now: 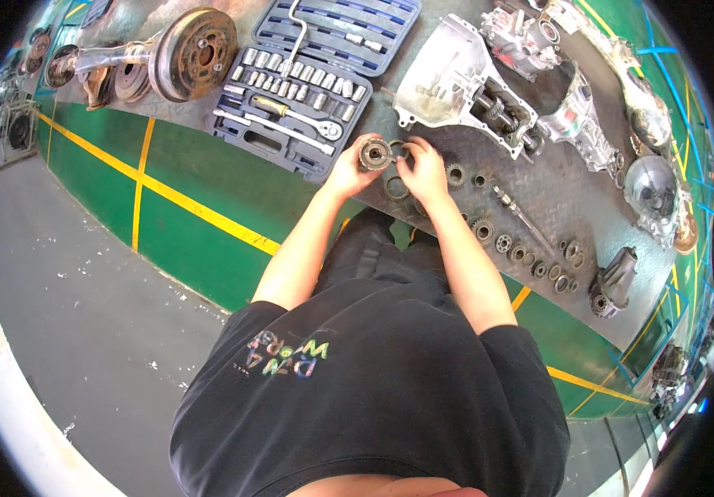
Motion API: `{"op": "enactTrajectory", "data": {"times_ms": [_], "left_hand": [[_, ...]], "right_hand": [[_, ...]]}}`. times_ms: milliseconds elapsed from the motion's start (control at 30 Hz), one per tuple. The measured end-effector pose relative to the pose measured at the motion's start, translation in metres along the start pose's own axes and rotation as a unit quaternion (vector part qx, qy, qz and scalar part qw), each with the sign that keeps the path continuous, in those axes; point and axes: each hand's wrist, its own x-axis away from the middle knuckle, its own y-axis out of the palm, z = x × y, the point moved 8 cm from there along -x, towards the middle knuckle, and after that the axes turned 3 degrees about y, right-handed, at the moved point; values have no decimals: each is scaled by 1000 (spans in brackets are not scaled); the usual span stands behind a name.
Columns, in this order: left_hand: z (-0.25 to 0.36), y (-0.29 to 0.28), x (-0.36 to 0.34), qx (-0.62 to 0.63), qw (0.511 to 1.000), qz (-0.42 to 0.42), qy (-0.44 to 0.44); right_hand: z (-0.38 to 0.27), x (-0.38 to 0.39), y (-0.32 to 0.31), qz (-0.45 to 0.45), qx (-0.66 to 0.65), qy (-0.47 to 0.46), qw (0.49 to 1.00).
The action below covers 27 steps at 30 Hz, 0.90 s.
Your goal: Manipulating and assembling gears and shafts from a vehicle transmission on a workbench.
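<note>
My left hand (347,172) is closed around a round metal gear hub (375,154), its bored face turned up, above the near edge of the metal-topped table. Close beside it, my right hand (425,172) pinches a thin metal ring (396,147) between thumb and fingers; part of the ring is hidden behind the fingers. Another metal ring (396,189) lies on the table just below the two hands. Past my right wrist sit a toothed gear (455,175) and a small dark collar (479,180).
An open blue socket set case (324,172) lies left of my hands. A silver gearbox housing (440,79) stands ahead. To the right are a splined shaft (524,217), several gears (483,230) and a dark cone-shaped part (618,273). A rusty brake drum (199,54) sits far left.
</note>
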Motion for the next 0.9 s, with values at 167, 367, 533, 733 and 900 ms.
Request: {"op": "enactTrajectory", "data": {"times_ms": [167,367,533,733,900], "left_hand": [[-8,2,2,16,1000,1,2],[-3,9,-6,3,1000,11,10],[-12,3,-3,22,999,29,23],[-4,6,-4,29,999,26,-10],[-22,6,1,14,998,59,16]], "right_hand": [[-84,6,-68,24,-173,-105,979],[-93,-15,-67,-38,-64,-124,989],[-97,-3,-100,67,-89,-151,982],[-1,37,-136,122,-188,6,975],[156,142,-131,121,-88,164,975]]}}
